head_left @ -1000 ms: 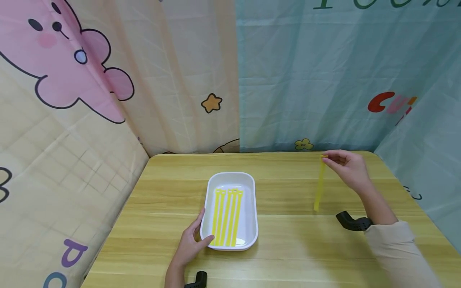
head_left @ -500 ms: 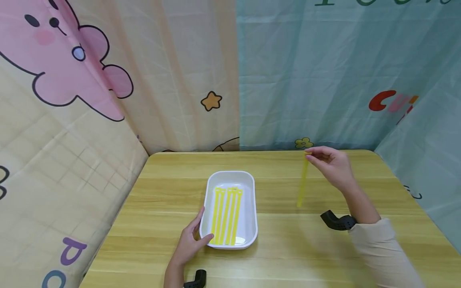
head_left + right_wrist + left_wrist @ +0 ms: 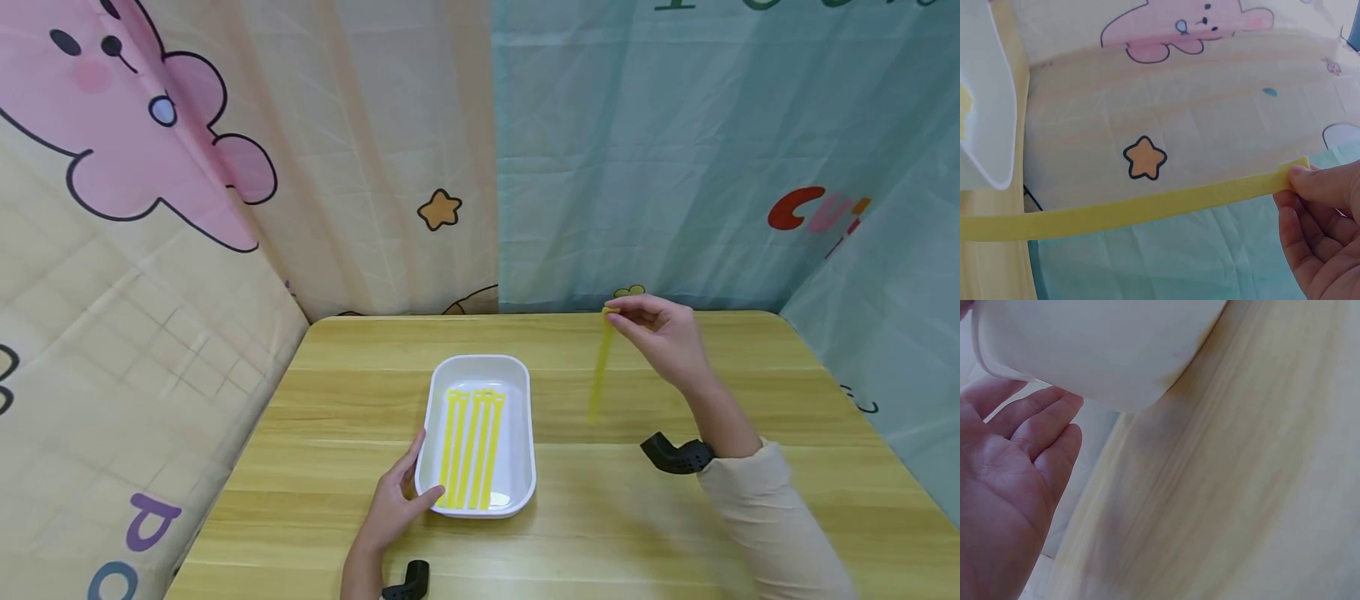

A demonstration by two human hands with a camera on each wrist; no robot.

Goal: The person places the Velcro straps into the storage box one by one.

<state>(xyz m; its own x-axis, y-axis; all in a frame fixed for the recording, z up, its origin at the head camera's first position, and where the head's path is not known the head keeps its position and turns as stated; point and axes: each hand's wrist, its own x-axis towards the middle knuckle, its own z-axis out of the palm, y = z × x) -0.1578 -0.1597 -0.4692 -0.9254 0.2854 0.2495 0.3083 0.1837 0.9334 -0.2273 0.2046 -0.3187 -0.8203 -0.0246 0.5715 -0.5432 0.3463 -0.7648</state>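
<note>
My right hand (image 3: 666,343) pinches a long flat yellow strip (image 3: 602,362) by its top end, between thumb and fingers. The strip hangs down over the table, right of a white tray (image 3: 517,454). In the right wrist view the strip (image 3: 1147,207) stretches away from the fingertips, with a small notched head at the pinched end. My left hand (image 3: 392,510) holds the tray at its near left corner, thumb over the rim and fingers along the outer wall. Several similar yellow strips (image 3: 470,450) lie side by side lengthwise in the tray.
The tray stands on a light wood table (image 3: 360,375). Printed curtains (image 3: 375,167) hang behind the table and at both sides. Each wrist wears a black camera mount, the right one (image 3: 677,454) standing above the table.
The right hand has moved left toward the tray, carrying the hanging yellow strip with it. The left hand and the tray have stayed in place.
</note>
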